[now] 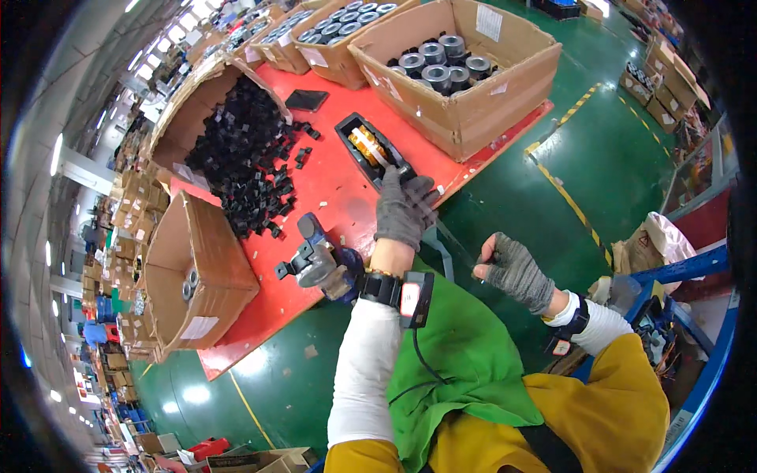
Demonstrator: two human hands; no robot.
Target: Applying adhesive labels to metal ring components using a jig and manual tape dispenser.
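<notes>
My left hand [404, 211], in a grey knit glove, reaches over the near end of a black open case [344, 124] on the red table. Its index finger is stretched out and touches that end; the other fingers spread beyond the corner. Inside the case lies a yellow-gold part [365, 145] with a pale strip across it. My right hand [518, 274], in a fingerless-style grey glove with bare fingertips, hangs off the table with its fingers curled closed. Whatever they may hold is hidden. A blue tape dispenser [322, 266] with a clear roll lies beside my left wrist.
On the red table [339, 206], a tipped carton [177, 118] spills small black parts [244, 154]. A large carton [473, 118] holds metal rings. Another carton [175, 276] sits at the near left edge. A dark flat piece [306, 100] lies behind the case. Blue racking [682, 268] stands right.
</notes>
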